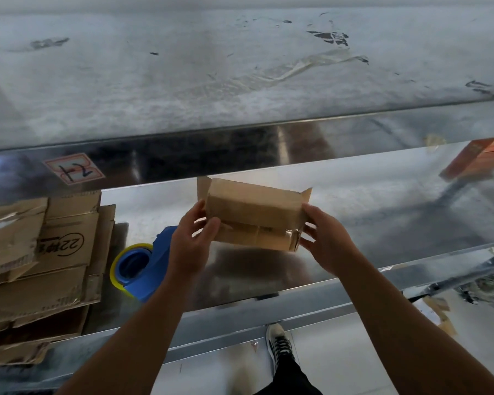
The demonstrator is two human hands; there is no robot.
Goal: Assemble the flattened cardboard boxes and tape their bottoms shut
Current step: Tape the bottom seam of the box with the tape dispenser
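Overhead, cardboard box (254,215) — left hand (193,240), right hand (325,240) at either end

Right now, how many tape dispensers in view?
1: the blue tape dispenser lies on the table, partly behind the left hand gripping the box. Others may be hidden.

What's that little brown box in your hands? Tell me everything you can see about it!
The small box is plain brown cardboard, creased and a bit worn, already opened up into shape. It is held tilted and seems lifted off the shiny metal table. The left hand grips its left end and the right hand grips its right end. Two flaps stick out at the far corners. Clear tape shines on the near face, wrinkled at the right corner.
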